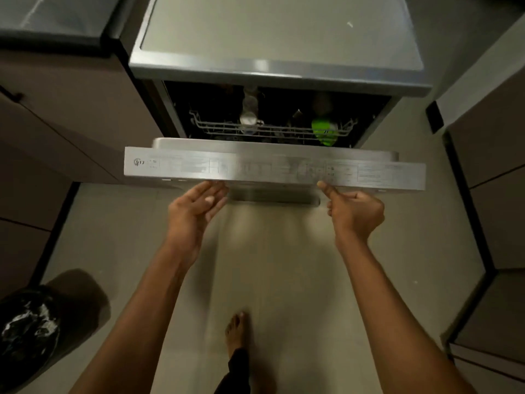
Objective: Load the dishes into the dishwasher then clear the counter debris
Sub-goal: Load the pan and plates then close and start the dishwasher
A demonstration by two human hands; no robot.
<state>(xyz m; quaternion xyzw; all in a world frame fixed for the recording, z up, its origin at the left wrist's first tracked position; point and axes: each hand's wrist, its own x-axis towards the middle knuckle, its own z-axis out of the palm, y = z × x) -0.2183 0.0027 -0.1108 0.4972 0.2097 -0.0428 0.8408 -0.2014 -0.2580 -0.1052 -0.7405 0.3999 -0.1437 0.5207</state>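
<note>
- Dishwasher [272,115] at upper centre, its door [274,169] partly open and tilted out across mid-frame.
- Inside, wire rack [221,127] with a green item [324,130] at right and a clear glass [250,118] at left.
- Left hand [193,207] below the door's lower edge, palm up, fingers straight, tips touching the door.
- Right hand [355,211] with fingers curled, holding nothing, thumb tip against the door edge.
- Table [278,27] above the dishwasher, one small white scrap [350,24] on it.
- Bin [28,331] with black liner at lower left.
- Bare foot [237,331] on floor at bottom centre.
</note>
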